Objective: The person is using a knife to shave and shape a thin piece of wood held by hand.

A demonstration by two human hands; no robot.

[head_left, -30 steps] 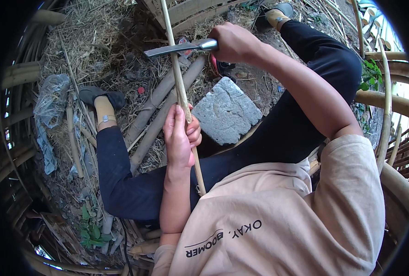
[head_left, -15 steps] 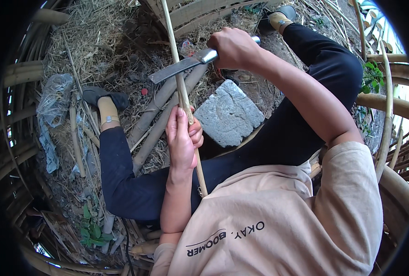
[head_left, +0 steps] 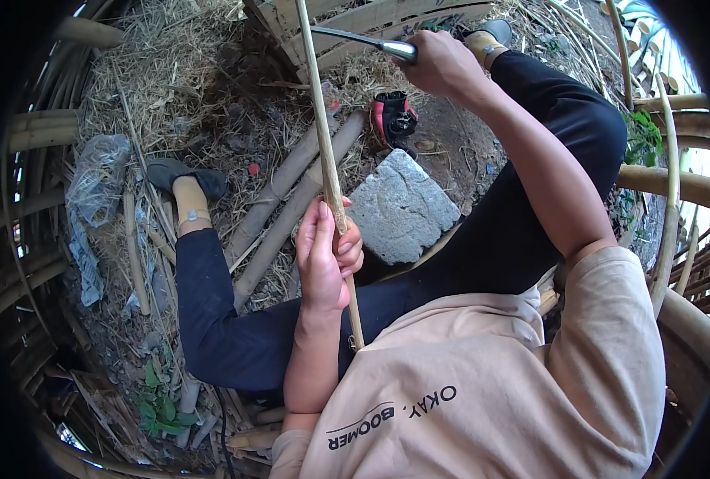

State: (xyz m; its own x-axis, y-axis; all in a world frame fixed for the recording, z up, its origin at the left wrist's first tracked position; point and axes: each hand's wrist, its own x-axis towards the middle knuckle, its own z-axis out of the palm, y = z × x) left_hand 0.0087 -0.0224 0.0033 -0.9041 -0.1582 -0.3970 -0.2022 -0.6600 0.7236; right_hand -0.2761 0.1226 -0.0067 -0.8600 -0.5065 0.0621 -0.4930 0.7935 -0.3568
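The left hand (head_left: 327, 259) is closed around a thin bamboo cane (head_left: 323, 144), fingers wrapped round it just left of the grey stone (head_left: 400, 207). The cane runs steeply up from the person's lap, past the stone's left edge, to the top of the view. The right hand (head_left: 443, 64) is clenched on the handle of a knife (head_left: 363, 40), raised well above the stone; its blade points left and meets or crosses the cane high up, though whether the edge touches cannot be told.

Beyond the stone, towards the top, lies a red and black glove (head_left: 392, 118). Left of the stone, two thicker bamboo poles (head_left: 291, 199) lie side by side on the straw-strewn ground. Further left of the stone sits a crumpled plastic bag (head_left: 95, 180).

The step in hand looks like trimming or shaving the cane with the knife, at the top of a stroke. The next move would call for a firm left hold to keep the cane steady, and a blade path that stays well above the left fingers.
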